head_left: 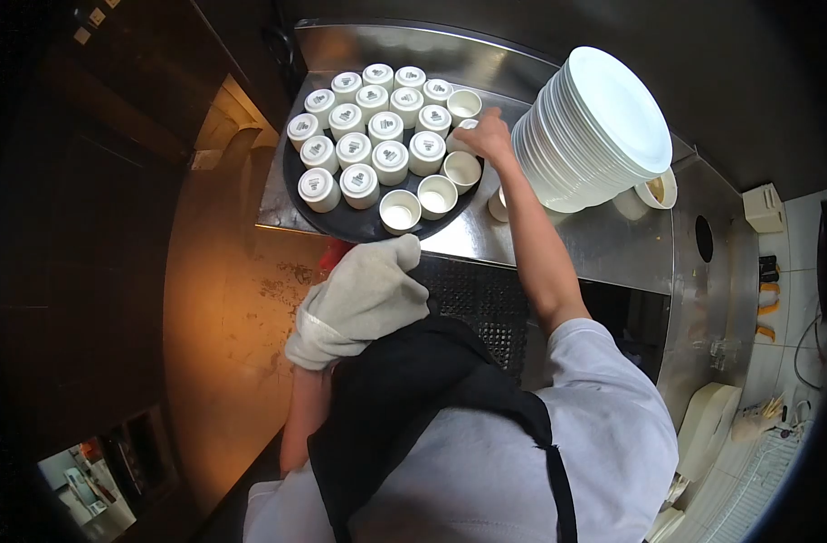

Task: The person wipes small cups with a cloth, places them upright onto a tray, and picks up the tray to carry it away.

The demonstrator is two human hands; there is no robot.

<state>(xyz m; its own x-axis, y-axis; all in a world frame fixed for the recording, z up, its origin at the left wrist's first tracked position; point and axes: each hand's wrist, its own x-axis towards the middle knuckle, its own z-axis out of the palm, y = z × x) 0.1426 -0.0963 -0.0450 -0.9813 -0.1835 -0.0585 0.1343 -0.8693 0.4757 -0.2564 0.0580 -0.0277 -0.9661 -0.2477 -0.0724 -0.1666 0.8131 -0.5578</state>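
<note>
A round black tray [295, 185] carries many white cups [390, 156]. Most stand upside down with dark stamps on their bases; several along the right and front edge are mouth up. My right hand [489, 138] reaches to the tray's right edge, its fingers closed on a white cup [462, 136] between two mouth-up cups. A whitish towel [364, 294] covers my left hand [377, 281] just in front of the tray; the hand holds the cloth, but its fingers are hidden beneath it.
A tall stack of white plates [603, 127] leans on the steel counter [603, 249] to the right of my right hand. Behind it is a white bowl [658, 188]. Another cup [498, 205] is partly hidden by my forearm. Below lies a black perforated mat [486, 303].
</note>
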